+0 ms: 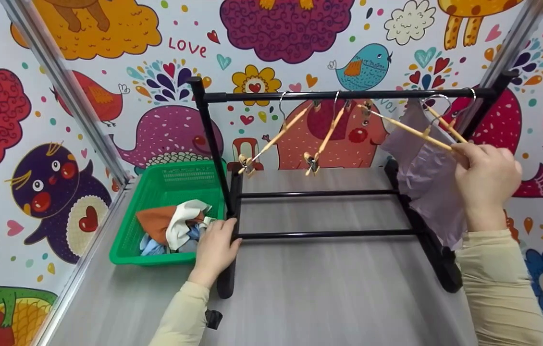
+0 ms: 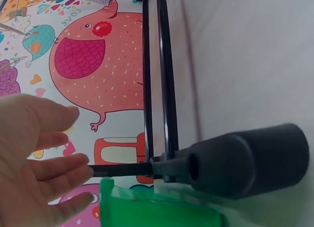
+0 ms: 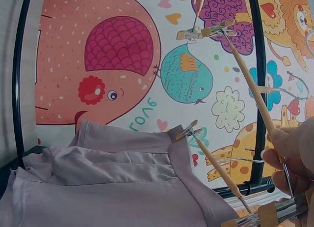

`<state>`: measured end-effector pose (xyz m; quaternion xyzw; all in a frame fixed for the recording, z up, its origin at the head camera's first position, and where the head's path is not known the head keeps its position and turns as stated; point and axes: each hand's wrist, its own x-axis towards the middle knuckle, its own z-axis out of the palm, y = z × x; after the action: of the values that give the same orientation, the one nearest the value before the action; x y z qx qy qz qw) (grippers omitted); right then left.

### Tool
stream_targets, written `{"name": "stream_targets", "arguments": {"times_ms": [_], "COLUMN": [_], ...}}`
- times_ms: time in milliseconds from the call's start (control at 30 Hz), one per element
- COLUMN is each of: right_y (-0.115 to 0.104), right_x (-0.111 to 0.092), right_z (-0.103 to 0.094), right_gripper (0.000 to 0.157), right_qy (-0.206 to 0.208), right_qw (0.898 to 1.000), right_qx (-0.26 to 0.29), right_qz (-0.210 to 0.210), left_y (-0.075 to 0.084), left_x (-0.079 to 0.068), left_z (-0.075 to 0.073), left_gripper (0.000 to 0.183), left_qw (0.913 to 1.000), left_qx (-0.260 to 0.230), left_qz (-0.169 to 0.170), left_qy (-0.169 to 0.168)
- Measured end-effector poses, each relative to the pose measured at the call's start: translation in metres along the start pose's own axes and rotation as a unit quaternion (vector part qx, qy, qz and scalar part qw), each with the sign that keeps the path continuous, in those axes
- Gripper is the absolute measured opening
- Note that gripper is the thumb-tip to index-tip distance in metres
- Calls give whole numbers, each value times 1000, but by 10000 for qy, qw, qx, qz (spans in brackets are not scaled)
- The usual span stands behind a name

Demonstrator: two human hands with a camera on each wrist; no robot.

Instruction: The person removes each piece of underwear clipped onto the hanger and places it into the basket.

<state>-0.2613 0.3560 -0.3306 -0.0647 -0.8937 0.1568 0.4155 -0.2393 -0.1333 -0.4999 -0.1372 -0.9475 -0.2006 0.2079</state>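
Observation:
My right hand pinches one end of a wooden clip hanger, which slants across below the black bar of a small clothes rack. In the right wrist view the metal hook of this hanger overlaps the bar. Just beyond my hand hangs a mauve garment, clipped by its waistband to another wooden hanger. My left hand is beside the rack's left upright, over the near right corner of a green basket. Its fingers are relaxed, with nothing held.
Two bare clip hangers hang further left on the bar. Orange, white and blue cloths lie bunched in the basket. Two black lower rails join the rack's feet on the grey table. A cartoon-printed wall stands behind.

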Motion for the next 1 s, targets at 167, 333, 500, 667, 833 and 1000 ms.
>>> {"name": "stream_targets", "arguments": {"times_ms": [167, 333, 500, 667, 833, 1000], "right_y": [-1, -5, -9, -12, -15, -18], "right_x": [8, 16, 21, 25, 26, 27], "right_z": [0, 0, 0, 1, 4, 8], "right_gripper": [22, 23, 23, 24, 22, 20], "right_qy": [-168, -160, -238, -421, -260, -49], "right_qw": [9998, 9997, 9994, 9986, 9992, 9995], "right_qx": [-99, -153, -217, -308, -313, -261], "right_qz": [105, 67, 77, 133, 0, -176], "left_y": [4, 9, 14, 19, 23, 27], "left_x": [-2, -2, -1, 0, 0, 0], "left_z": [5, 11, 16, 21, 26, 29], "left_gripper": [44, 42, 41, 40, 41, 40], "left_qw": [9999, 9998, 9997, 9996, 9996, 9995], "left_qx": [55, 74, 39, -21, -30, -78], "left_qz": [145, 184, 222, 265, 261, 272], "left_qy": [34, 15, -3, -52, -84, -143]}}
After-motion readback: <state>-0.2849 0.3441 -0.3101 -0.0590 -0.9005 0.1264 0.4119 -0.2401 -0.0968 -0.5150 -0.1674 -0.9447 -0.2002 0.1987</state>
